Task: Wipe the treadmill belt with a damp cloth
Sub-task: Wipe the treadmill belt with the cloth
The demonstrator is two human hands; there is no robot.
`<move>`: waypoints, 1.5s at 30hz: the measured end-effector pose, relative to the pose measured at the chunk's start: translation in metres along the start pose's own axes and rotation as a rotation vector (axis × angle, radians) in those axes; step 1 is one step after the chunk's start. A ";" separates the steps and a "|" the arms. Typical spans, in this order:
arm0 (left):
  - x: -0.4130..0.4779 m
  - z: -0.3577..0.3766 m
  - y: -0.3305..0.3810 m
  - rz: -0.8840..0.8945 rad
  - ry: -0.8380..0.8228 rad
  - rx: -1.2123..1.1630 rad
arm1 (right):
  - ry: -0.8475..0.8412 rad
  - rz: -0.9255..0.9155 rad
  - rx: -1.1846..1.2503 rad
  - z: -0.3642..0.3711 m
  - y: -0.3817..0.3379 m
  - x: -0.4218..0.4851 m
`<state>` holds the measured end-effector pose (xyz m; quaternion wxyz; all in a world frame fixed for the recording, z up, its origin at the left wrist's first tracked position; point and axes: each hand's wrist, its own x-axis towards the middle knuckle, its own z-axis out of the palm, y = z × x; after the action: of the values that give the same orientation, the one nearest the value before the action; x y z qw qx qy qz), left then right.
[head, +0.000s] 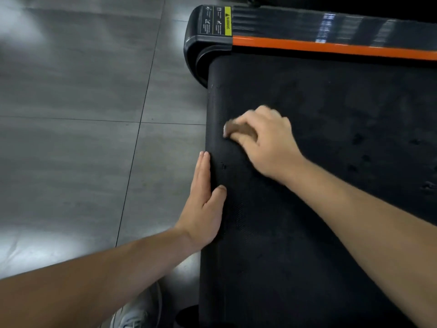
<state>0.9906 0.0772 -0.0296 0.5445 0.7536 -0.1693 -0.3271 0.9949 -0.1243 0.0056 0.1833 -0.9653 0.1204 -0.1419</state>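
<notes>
The black treadmill belt (331, 162) fills the right half of the view, with dark damp patches on it. My right hand (267, 143) is curled round a small brown cloth (238, 131) and presses it onto the belt near its rear end; the hand is blurred. My left hand (204, 204) lies flat with straight fingers along the belt's rear edge, thumb on top of the belt.
An orange stripe (331, 47) and a black side rail with a yellow warning label (227, 21) run along the far side. Grey tiled floor (82, 114) lies to the left. A white shoe (134, 316) shows at the bottom.
</notes>
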 end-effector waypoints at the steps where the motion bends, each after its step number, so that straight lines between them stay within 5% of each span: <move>1: -0.002 0.000 -0.001 -0.006 -0.004 -0.011 | -0.058 -0.083 0.061 -0.003 -0.011 -0.026; 4: -0.008 0.002 -0.003 0.004 0.007 0.005 | -0.138 -0.186 0.028 -0.016 -0.008 -0.041; 9: -0.010 0.002 -0.003 0.001 -0.008 -0.020 | 0.070 0.148 -0.109 -0.003 0.010 0.022; 16: -0.037 0.003 -0.023 -0.081 0.011 -0.295 | -0.154 -0.195 0.060 -0.024 -0.018 -0.087; 22: -0.036 0.005 -0.015 -0.114 0.049 -0.413 | 0.001 0.025 0.007 -0.007 -0.020 -0.049; 28: -0.038 0.007 -0.006 -0.101 0.103 -0.376 | -0.233 -0.309 0.143 -0.033 -0.031 -0.138; 34: -0.046 0.010 -0.011 -0.161 0.110 -0.433 | 0.008 0.040 0.010 0.003 -0.033 -0.029; 40: -0.058 0.007 -0.016 -0.141 0.078 -0.362 | -0.192 -0.334 0.093 -0.012 -0.042 -0.093; 45: -0.057 0.002 -0.009 -0.163 0.002 -0.275 | -0.039 -0.076 -0.031 0.002 -0.039 -0.036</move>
<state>0.9467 0.1140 -0.0212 0.6143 0.6836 -0.0609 -0.3895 0.9695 -0.0779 0.0108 0.1649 -0.9745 0.0825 -0.1279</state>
